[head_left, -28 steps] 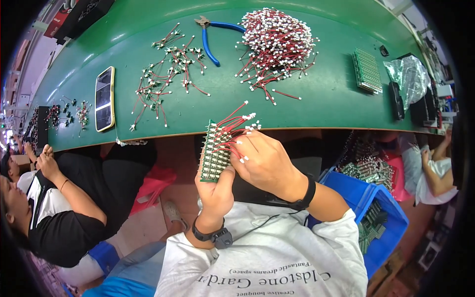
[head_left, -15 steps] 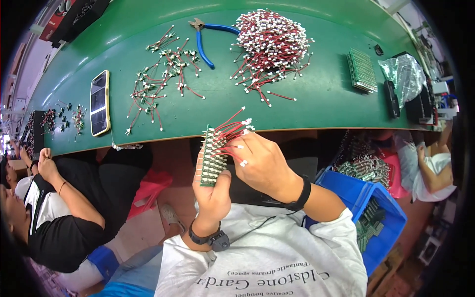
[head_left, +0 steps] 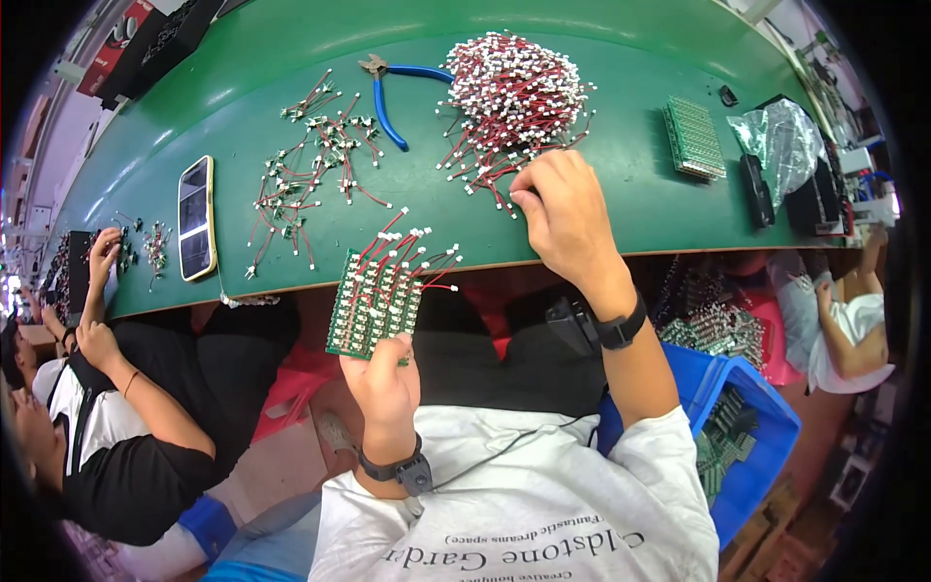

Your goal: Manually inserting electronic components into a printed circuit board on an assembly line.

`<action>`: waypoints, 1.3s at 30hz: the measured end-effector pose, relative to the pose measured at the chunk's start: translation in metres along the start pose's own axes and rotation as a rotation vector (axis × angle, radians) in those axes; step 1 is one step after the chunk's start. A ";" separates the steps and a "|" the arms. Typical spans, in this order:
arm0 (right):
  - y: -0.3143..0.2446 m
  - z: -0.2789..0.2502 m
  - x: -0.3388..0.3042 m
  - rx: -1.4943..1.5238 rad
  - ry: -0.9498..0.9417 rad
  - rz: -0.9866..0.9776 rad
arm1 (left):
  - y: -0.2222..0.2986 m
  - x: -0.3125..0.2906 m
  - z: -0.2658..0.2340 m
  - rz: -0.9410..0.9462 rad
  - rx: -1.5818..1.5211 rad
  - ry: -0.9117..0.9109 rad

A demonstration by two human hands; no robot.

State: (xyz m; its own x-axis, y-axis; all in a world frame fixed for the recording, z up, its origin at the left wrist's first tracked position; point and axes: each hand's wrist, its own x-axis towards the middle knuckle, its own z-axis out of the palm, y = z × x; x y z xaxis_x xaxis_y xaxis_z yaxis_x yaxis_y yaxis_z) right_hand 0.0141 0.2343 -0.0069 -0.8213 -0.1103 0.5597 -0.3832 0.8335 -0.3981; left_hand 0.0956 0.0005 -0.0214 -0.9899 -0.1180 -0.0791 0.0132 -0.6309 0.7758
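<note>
My left hand is closed on the lower edge of a green circuit board panel, thumb on its face. Rows of small pale parts cover the panel, and red wires with white connectors stick out along its far and right edges. My right hand is over the near edge of a big heap of red wires with white connectors. Its thumb and forefinger are pinched together; whatever lies between them is too small to make out.
Blue-handled cutters touch the heap. Left of them lie small wired boards and a phone. A stack of green panels and a clear plastic bag lie right. A blue bin stands beside me; a co-worker sits left.
My right hand has left the panel and reached forward to the wire heap. The panel in my left hand has turned its face toward me and shifted left. The co-worker's one hand has reached to the table.
</note>
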 end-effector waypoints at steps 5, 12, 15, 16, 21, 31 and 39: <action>-0.046 -0.029 -0.012 0.607 -0.099 0.246 | 0.000 0.000 0.002 -0.024 -0.010 -0.006; -0.084 -0.011 -0.043 0.682 -0.223 0.213 | -0.003 -0.005 0.011 -0.109 0.081 -0.051; -0.084 0.004 -0.047 0.683 -0.119 0.173 | -0.005 -0.009 0.014 -0.089 0.087 -0.077; -0.084 0.006 -0.048 0.684 -0.119 0.173 | -0.005 -0.011 0.014 -0.078 0.071 -0.096; -0.083 0.015 -0.054 0.497 -0.052 0.085 | -0.011 -0.016 0.015 -0.031 0.156 -0.067; -0.090 0.010 -0.061 0.108 -0.163 -0.013 | -0.015 -0.020 0.015 -0.051 0.289 -0.092; -0.088 0.011 -0.059 0.248 -0.119 0.063 | -0.012 -0.017 0.009 -0.057 0.304 -0.094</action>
State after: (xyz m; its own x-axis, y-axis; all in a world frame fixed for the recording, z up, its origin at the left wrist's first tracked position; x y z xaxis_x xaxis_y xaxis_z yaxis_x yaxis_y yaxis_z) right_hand 0.0915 0.1616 -0.0128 -0.8849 -0.1375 0.4451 -0.4098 0.6843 -0.6032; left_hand 0.1110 0.0169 -0.0235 -0.9967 -0.0093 -0.0806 -0.0712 -0.3747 0.9244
